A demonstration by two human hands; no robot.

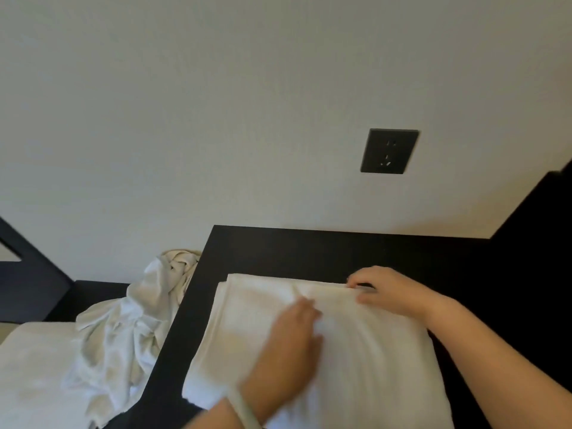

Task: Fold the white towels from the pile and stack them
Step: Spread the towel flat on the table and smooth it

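Note:
A folded white towel [365, 345] lies on the black table [309, 249], on top of another folded layer whose edges show at the left and far side. My left hand [288, 345] lies flat on the towel's middle, blurred, fingers straight. At the towel's far right corner, my right hand [380, 289] pinches the edge between thumb and fingers. A crumpled pile of white towels [123, 329] hangs off the table's left side.
A flat white surface [34, 376], maybe a bed or more linen, lies at the lower left. A dark wall socket [389, 151] sits on the pale wall above the table. Dark furniture [538, 218] rises at the right and a dark frame [28, 274] at the left.

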